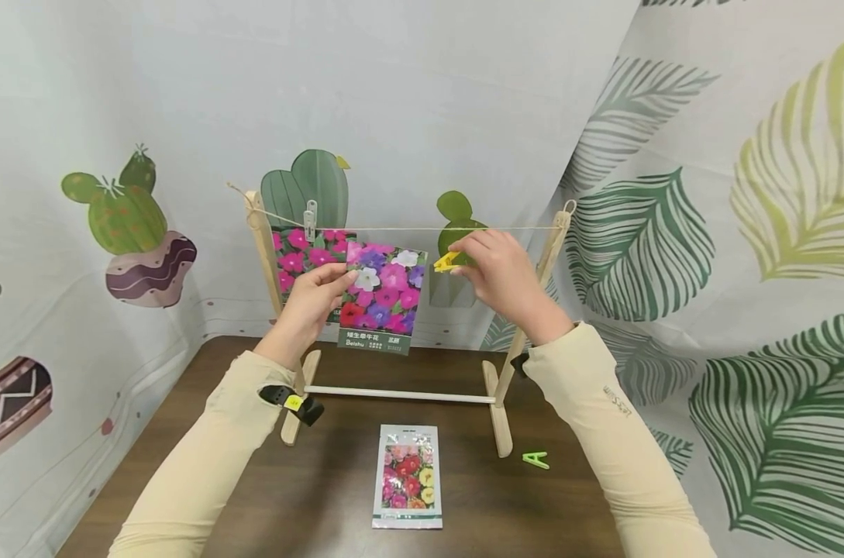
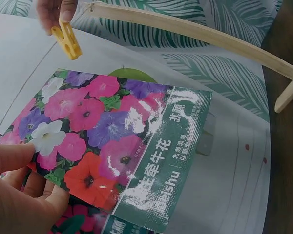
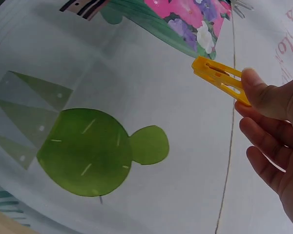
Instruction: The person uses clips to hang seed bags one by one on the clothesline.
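Head view: my left hand [image 1: 311, 304] pinches flower packet [image 1: 387, 298], right hand [image 1: 505, 275] yellow clip [image 1: 445, 263]. One-edge grip could let packet tilt.

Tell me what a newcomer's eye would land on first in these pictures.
Likely the colourful flower packet held up mid-view by the left hand, partly covering a pink-flowered packet clipped on the string. Next, the bright yellow clothespin pinched in the right hand, to that packet's right. Below, a white-bordered packet and a small green clothespin stand out against the dark table.
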The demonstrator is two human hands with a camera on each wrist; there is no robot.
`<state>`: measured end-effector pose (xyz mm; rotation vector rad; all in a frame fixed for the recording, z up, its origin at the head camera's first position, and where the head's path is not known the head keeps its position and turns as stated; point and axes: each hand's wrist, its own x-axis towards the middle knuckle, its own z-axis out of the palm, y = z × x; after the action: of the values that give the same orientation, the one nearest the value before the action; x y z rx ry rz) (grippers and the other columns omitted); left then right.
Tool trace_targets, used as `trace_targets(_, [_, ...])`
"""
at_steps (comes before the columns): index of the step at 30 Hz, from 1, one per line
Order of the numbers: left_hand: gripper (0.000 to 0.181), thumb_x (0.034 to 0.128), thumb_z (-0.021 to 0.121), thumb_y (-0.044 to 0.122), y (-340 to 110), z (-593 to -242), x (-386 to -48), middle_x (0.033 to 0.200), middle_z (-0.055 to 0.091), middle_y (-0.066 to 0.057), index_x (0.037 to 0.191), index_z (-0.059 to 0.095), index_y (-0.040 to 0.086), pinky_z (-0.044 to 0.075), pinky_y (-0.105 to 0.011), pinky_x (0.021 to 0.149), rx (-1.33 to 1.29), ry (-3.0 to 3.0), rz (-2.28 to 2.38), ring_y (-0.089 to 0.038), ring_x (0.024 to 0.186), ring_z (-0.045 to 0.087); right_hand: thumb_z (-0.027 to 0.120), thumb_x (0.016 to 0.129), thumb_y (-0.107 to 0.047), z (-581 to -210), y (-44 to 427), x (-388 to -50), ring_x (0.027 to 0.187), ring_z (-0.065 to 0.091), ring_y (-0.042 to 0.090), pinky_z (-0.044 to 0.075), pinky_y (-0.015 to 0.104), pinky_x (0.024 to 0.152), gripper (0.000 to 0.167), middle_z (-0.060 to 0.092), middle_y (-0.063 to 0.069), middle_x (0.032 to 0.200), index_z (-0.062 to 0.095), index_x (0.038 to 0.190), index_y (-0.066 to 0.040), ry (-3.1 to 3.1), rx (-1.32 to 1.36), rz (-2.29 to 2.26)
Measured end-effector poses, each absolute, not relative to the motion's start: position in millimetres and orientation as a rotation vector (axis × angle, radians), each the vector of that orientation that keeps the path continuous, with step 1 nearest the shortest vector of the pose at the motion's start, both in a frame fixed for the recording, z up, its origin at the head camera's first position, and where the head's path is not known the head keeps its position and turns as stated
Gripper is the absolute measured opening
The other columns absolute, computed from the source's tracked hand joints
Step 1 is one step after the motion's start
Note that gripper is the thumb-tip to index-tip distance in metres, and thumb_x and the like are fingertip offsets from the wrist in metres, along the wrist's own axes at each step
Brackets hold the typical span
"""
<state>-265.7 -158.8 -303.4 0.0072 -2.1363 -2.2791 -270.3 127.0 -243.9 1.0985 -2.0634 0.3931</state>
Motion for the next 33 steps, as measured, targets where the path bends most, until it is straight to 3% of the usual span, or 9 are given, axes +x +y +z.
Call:
trace_targets(3, [0.049, 0.0960, 0.060, 0.019, -157.0, -300.7, -267.5, 0.121, 0.050, -0.003, 0.138, 0.046, 0.000, 0.035, -0.040, 0.107, 0.008, -2.125, -2.283, -0.023, 0.126, 0.044, 0.077, 0.080, -0.005, -238.6, 124.3, -270.6, 0.093, 0.061, 0.030, 0.046, 0.044, 0.086, 0.023, 0.068, 0.011, 0.096, 0.067, 0.100, 0.000, -2.061, 1.090, 0.397])
trace_targets(15, [0.050, 0.0955, 0.061, 0.019, -150.9, -293.4, -268.2, 0.139, 0.044, -0.012, 0.140, 0.046, 0.003, 0.034, -0.038, 0.108, 0.008, -2.100, -2.304, -0.023, 0.131, 0.042, 0.078, 0.078, -0.006, -221.8, 113.8, -272.7, 0.085, 0.060, 0.029, 0.043, 0.040, 0.073, 0.024, 0.068, 0.011, 0.092, 0.068, 0.099, 0.000, -1.964, 1.105, 0.421])
trace_targets(27, [0.052, 0.0954, 0.061, 0.018, -148.5, -288.7, -268.0, 0.141, 0.043, -0.014, 0.141, 0.044, 0.002, 0.032, -0.038, 0.110, 0.025, -2.065, -2.335, -0.023, 0.133, 0.040, 0.077, 0.079, -0.008, -208.4, 105.2, -271.3, 0.082, 0.057, 0.030, 0.037, 0.039, 0.068, 0.021, 0.069, 0.011, 0.092, 0.069, 0.096, -0.001, -1.967, 1.051, 0.429])
trace_targets(33, [0.051, 0.0957, 0.061, 0.018, -148.4, -288.6, -269.2, 0.142, 0.042, -0.014, 0.141, 0.044, 0.001, 0.032, -0.038, 0.110, 0.022, -2.062, -2.336, -0.023, 0.133, 0.040, 0.076, 0.081, -0.009, -199.1, 98.6, -271.8, 0.083, 0.056, 0.028, 0.037, 0.039, 0.072, 0.018, 0.070, 0.009, 0.091, 0.069, 0.096, -0.003, -1.988, 1.019, 0.398])
